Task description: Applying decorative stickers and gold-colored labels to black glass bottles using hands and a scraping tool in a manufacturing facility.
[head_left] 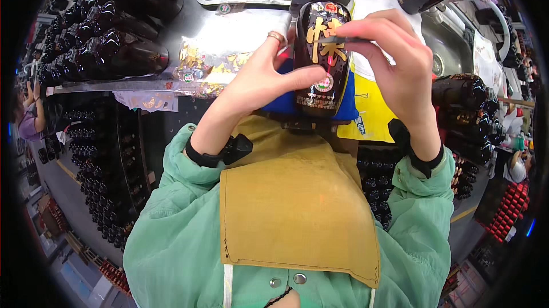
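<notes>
A dark, glossy bottle [313, 93] lies in front of me with its neck pointing away, over a blue cloth [283, 105]. Large gold character decals [319, 50] and a small round sticker [324, 82] show on its face. My left hand [263, 76] is closed around the bottle's left side, its thumb pressed by the round sticker; its other fingers are partly hidden. My right hand [403, 50] pinches slim dark tweezers [353, 40], whose tip reaches the gold decal from the right. Whether the tip grips anything is too small to tell.
Several dark bottles [128, 53] lie stacked at the left, more [463, 99] at the right. Loose gold decals [191, 56] lie on the bench left of my hand. A metal tray [207, 0] holds gold ring-shaped pieces. A sink [443, 39] is at the right, beside a yellow sheet [372, 110].
</notes>
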{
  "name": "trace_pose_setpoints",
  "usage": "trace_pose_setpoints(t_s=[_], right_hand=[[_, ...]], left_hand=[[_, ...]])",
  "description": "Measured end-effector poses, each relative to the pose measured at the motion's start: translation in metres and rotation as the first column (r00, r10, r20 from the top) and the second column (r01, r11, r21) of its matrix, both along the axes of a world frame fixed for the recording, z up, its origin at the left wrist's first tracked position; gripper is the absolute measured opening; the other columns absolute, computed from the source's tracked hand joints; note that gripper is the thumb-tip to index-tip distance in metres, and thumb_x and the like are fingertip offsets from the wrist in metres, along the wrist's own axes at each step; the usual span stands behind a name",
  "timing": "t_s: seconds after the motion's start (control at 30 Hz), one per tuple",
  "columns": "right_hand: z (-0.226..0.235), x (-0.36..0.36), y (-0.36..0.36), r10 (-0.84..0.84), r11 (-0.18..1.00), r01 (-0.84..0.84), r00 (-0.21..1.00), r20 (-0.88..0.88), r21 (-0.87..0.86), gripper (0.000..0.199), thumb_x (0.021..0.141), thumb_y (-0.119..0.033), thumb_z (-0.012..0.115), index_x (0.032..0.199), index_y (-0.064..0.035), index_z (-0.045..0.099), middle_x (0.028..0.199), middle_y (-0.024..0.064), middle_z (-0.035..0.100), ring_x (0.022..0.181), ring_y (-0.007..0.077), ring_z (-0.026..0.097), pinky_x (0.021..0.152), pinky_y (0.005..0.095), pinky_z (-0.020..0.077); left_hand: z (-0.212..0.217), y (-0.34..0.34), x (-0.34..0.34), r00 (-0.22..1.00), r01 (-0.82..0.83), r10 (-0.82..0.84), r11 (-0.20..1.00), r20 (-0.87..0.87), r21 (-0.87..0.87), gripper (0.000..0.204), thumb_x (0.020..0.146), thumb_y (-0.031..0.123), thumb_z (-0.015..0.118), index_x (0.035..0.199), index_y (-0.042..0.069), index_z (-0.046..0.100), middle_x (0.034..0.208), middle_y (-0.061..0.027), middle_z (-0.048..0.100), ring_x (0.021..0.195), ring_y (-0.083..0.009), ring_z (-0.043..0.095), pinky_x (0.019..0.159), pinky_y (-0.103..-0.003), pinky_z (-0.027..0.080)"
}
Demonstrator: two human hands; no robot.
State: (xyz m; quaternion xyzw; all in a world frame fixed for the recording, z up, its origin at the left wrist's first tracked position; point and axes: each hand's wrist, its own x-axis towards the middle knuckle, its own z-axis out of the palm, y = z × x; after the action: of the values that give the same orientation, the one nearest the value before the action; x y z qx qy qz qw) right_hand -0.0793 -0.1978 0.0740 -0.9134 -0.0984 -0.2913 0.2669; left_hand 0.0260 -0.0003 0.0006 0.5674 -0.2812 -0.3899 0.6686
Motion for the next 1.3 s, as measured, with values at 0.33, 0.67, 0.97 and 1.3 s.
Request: trace_pose_setpoints(t_s=[0.33,0.67,0.97,1.3], right_hand=[[-0.024,-0.035,0.02,0.012,0.968,-0.01,1.0,0.007,-0.251,0.018,0.076,-0.009,0.071,0.092,-0.0131,0.076,0.1,-0.003,0.077,0.09,0.0184,0.067,0.079,0.0346,0.0469],[-0.046,-0.084,0.052,0.221,0.972,-0.222,0.975,-0.019,-0.074,0.024,0.076,-0.01,0.073,0.1,-0.0101,0.077,0.092,-0.001,0.076,0.077,0.0143,0.064,0.064,0.0295,0.0459],[-0.037,-0.079,0.019,-0.42,0.78,0.321,0.905,0.068,0.537,0.022,0.096,0.002,0.072,0.118,0.0028,0.066,0.107,0.0044,0.068,0.096,0.0118,0.064,0.089,0.0262,0.0518],[-0.043,-0.073,0.03,-0.433,0.714,0.354,0.901,-0.017,0.604,0.029,0.097,0.001,0.072,0.125,0.0017,0.063,0.107,0.0064,0.067,0.096,0.0109,0.064,0.086,0.0247,0.0524]], left_hand=[[-0.011,-0.001,-0.002,0.988,-0.087,0.071,0.991,-0.14,-0.106,0.057,0.112,0.044,0.048,0.142,-0.005,0.052,0.137,-0.0112,0.061,0.126,-0.0151,0.054,0.111,-0.032,0.041],[-0.004,0.0,-0.023,0.981,-0.187,0.188,0.982,0.055,-0.031,0.057,0.114,0.042,0.044,0.147,-0.006,0.047,0.143,-0.0124,0.058,0.134,-0.0172,0.05,0.117,-0.034,0.036],[-0.004,-0.012,-0.042,0.973,-0.167,0.152,0.983,0.173,0.074,0.085,0.084,0.023,0.088,0.146,-0.007,0.037,0.135,-0.0181,0.06,0.122,-0.0207,0.061,0.105,-0.036,0.052],[-0.003,-0.001,-0.047,0.932,-0.132,0.029,0.956,0.36,0.264,0.111,0.077,0.017,0.092,0.156,-0.008,0.019,0.136,-0.0186,0.058,0.12,-0.0214,0.063,0.099,-0.034,0.056]])
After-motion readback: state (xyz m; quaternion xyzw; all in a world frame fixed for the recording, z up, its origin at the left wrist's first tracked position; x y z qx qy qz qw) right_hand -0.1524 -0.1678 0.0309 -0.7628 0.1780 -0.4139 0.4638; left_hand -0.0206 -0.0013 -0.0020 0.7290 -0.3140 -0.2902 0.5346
